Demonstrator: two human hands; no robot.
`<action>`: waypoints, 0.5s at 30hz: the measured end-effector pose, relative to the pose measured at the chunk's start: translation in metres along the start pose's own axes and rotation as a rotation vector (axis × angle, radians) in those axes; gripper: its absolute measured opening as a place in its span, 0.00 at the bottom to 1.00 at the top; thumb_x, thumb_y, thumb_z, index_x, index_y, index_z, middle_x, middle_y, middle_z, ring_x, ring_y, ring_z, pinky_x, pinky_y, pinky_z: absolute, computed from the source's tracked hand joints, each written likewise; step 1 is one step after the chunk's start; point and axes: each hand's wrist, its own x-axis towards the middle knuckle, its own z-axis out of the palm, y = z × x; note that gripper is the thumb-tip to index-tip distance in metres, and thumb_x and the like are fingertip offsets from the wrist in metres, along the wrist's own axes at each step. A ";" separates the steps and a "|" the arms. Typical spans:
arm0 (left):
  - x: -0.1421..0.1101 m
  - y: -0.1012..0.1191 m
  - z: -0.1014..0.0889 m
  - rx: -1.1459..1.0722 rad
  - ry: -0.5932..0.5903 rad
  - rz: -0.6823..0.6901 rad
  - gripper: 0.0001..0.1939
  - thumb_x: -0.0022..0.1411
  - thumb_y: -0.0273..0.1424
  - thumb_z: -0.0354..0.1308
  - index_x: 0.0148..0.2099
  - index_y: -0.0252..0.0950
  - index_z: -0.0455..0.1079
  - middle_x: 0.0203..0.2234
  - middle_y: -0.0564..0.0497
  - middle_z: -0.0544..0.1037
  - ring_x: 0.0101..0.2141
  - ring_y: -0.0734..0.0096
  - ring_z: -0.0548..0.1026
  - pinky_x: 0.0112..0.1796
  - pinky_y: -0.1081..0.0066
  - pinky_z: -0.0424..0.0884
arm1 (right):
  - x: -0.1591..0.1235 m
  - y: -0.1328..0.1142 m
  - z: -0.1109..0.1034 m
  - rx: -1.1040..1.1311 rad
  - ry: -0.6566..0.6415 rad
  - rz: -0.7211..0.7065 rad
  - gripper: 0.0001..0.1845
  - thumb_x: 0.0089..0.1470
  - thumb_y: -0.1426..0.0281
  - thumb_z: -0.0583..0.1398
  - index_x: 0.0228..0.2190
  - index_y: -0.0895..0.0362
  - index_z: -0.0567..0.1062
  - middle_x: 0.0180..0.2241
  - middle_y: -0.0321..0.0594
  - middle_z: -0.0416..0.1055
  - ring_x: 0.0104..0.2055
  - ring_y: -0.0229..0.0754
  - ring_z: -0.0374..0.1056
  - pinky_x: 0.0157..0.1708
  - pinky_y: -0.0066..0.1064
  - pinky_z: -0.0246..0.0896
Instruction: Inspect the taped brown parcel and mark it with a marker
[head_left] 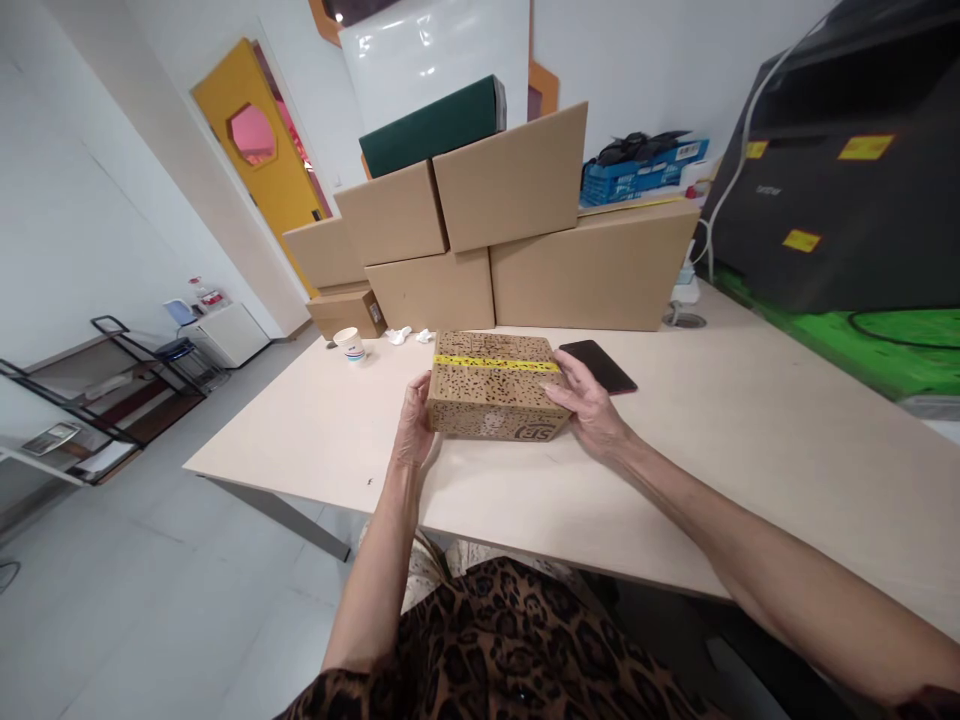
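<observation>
A small speckled cardboard box (491, 395) with a yellow tape strip across its top is between my two hands, over the middle of the table. My left hand (413, 420) grips its left end, with the fingers partly hidden behind it. At the right end my right hand (589, 405) presses against the side, its thumb lying on the top edge. Dark printed marks show on the front face. Just behind my right hand lies a flat black tablet (598, 366). Whether the box's underside touches the table is hard to tell.
Large plain cardboard boxes (585, 280) are stacked along the table's far edge, with a dark green box (435, 127) on top. A paper cup (349, 344) and crumpled white tissues (399, 336) sit at the back left. A big black machine (847, 200) stands right, on green material (862, 350).
</observation>
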 end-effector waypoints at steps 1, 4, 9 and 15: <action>0.001 -0.001 -0.001 0.000 0.028 -0.005 0.37 0.44 0.60 0.75 0.50 0.44 0.75 0.52 0.49 0.82 0.60 0.51 0.74 0.53 0.61 0.74 | -0.001 0.000 -0.001 -0.020 -0.012 -0.020 0.44 0.42 0.54 0.75 0.60 0.44 0.70 0.70 0.42 0.64 0.75 0.55 0.54 0.74 0.54 0.47; 0.003 -0.006 -0.004 -0.012 0.091 -0.051 0.32 0.46 0.51 0.77 0.47 0.43 0.70 0.45 0.52 0.82 0.55 0.55 0.78 0.53 0.60 0.74 | -0.004 -0.001 -0.003 -0.096 -0.093 -0.076 0.55 0.44 0.52 0.75 0.68 0.43 0.60 0.75 0.46 0.54 0.78 0.54 0.46 0.76 0.54 0.42; -0.002 -0.005 -0.001 -0.037 0.018 -0.089 0.38 0.46 0.38 0.76 0.58 0.42 0.66 0.51 0.47 0.81 0.54 0.52 0.79 0.57 0.53 0.72 | -0.008 -0.005 0.002 -0.129 -0.137 -0.104 0.62 0.44 0.50 0.75 0.71 0.44 0.53 0.76 0.49 0.50 0.78 0.56 0.45 0.75 0.56 0.43; -0.013 0.004 0.010 -0.018 -0.145 0.026 0.45 0.41 0.31 0.73 0.64 0.45 0.67 0.62 0.46 0.75 0.63 0.45 0.72 0.61 0.51 0.69 | -0.010 -0.018 0.005 0.017 -0.077 0.055 0.52 0.45 0.55 0.75 0.67 0.38 0.60 0.69 0.42 0.65 0.71 0.60 0.62 0.68 0.60 0.60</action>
